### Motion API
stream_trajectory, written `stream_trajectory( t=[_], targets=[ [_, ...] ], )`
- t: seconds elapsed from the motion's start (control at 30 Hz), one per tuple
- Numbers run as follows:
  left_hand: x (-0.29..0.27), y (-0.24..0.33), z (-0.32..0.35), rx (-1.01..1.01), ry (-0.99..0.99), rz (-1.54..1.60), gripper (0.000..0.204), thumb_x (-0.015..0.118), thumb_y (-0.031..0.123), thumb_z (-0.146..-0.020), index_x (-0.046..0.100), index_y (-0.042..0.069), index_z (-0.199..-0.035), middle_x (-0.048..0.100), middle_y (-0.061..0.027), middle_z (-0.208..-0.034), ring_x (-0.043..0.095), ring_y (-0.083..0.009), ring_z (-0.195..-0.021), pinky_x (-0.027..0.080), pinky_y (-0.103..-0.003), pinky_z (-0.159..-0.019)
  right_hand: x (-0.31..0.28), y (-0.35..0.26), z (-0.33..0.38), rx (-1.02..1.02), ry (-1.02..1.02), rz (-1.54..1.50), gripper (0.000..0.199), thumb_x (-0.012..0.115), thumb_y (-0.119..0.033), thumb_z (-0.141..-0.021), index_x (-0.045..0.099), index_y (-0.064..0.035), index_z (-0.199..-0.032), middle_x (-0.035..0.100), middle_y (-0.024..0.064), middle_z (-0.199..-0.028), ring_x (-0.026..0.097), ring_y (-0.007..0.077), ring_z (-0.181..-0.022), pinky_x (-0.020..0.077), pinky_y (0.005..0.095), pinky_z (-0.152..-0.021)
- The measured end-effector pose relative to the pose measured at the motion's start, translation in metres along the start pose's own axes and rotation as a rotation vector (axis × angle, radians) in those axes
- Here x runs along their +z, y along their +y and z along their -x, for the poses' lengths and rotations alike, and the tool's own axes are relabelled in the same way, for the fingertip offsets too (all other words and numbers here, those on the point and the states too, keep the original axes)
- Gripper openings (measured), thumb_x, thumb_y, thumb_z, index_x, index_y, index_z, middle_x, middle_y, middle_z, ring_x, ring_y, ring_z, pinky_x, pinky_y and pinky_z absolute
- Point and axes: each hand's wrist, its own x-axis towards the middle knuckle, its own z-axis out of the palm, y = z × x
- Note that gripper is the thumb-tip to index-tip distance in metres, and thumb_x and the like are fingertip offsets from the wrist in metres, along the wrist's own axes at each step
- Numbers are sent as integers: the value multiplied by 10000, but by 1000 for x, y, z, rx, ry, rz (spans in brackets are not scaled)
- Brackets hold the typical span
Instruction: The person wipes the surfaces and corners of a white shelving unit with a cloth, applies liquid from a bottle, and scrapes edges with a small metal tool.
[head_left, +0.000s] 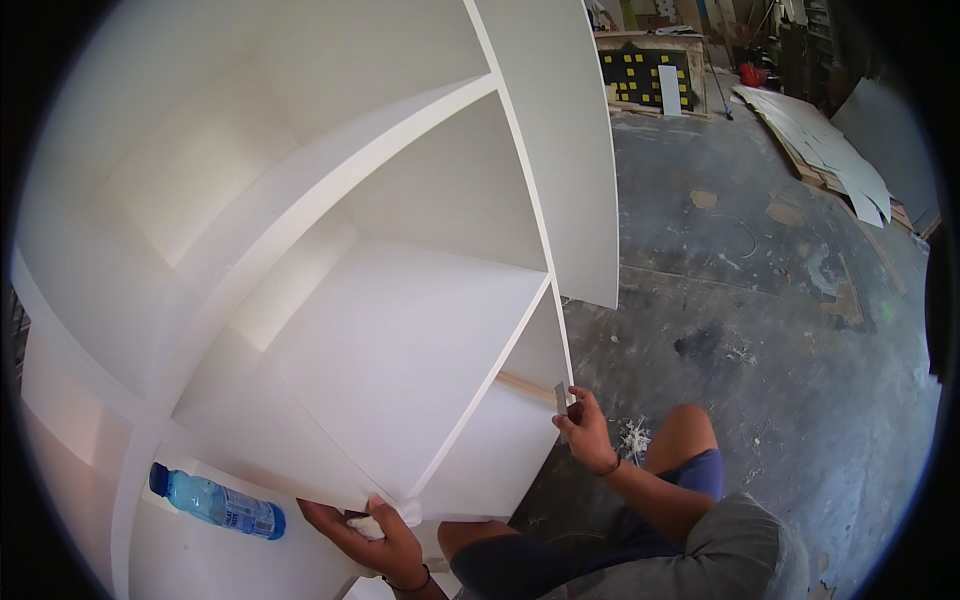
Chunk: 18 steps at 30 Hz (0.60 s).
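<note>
Two hands work: my right hand (pixel 588 432) pinches one scraper blade (pixel 564 400) against the white shelf unit (pixel 400 340); my left hand (pixel 375 535) grips one white rag (pixel 385 520), one water bottle (pixel 215 502) beside it.

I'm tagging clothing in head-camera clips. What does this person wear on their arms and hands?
Both forearms are bare, with no sleeves showing below the elbow and no gloves. The left hand has a thin dark band around its wrist, and the right hand has a similar thin dark wristband. No rings or watch can be made out.
</note>
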Motion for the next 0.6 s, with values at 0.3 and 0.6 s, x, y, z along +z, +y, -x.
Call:
stream_trajectory(
  t=[0.3,0.6],
  targets=[
    [-2,-14,12,307,117,168,486,539,219,-905,431,-25,-1310,486,-188,-1143,519,-252,-926,469,-355,-754,12,-65,53,5,-244,-367,557,665,5,-855,364,-23,-1323,564,24,-856,549,81,-752,447,219,-648],
    [9,19,44,-16,-489,820,529,614,385,-866,523,-40,-1168,557,-120,-919,501,-130,-707,393,-258,-641,17,-126,90,-288,-576,-343,548,678,38,-847,392,-58,-1304,602,23,-876,587,97,-857,467,263,-794]
  ],
)
